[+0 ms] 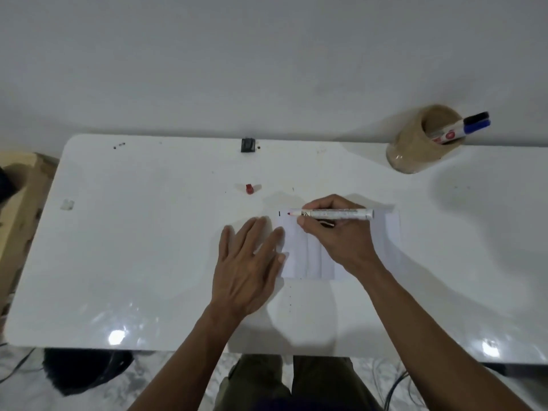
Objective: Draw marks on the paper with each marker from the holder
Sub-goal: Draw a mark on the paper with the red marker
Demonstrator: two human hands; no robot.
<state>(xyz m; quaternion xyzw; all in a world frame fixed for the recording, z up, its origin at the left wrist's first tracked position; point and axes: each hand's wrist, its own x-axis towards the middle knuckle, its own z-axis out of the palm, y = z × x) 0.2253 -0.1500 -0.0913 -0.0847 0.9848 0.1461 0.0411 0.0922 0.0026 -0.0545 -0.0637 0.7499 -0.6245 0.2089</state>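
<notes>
Paper (299, 256), creased, under flat open left hand (247, 268); right hand (338, 235) pinches red-tipped marker (335, 214).

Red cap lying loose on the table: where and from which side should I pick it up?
Pinch the red cap across its short body, coming from above with the left hand, which is nearer. It lies alone on the bare table, so probably nothing blocks a top-down grasp.

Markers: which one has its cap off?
The red-tipped marker in the right hand, over the paper. Those in the holder are capped.
</notes>
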